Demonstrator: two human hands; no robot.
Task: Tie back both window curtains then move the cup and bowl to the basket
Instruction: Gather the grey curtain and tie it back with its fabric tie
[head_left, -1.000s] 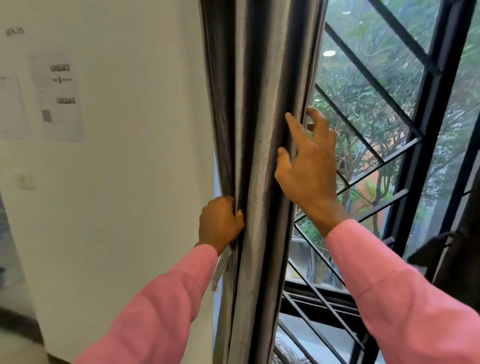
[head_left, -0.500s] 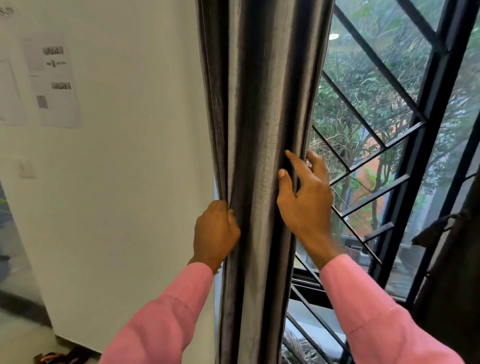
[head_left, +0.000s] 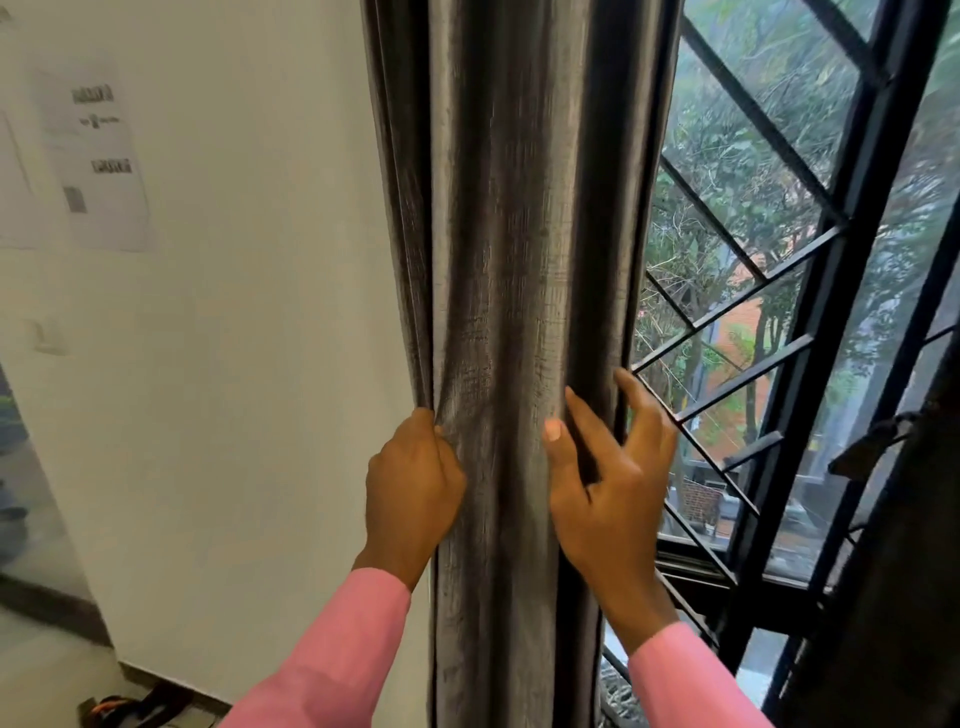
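A grey curtain (head_left: 519, 234) hangs bunched in vertical folds at the left side of the window. My left hand (head_left: 410, 488) is closed on the curtain's left edge, next to the white wall. My right hand (head_left: 608, 478) presses against the curtain's right side with fingers spread, thumb on the front folds and the other fingers at the right edge. A second dark curtain (head_left: 893, 571) hangs at the far right edge. No tie-back, cup, bowl or basket is in view.
A black window grille (head_left: 810, 322) with diagonal bars stands right of the curtain, trees and a brick building beyond. The white wall (head_left: 249, 364) on the left carries paper notices (head_left: 98, 161) and a switch (head_left: 44, 335). Something dark and orange (head_left: 124, 706) lies on the floor.
Both hands have slid down the curtain, gathering it. My right hand's fingers have loosened and spread further at the right edge. The view has tilted slightly downward.
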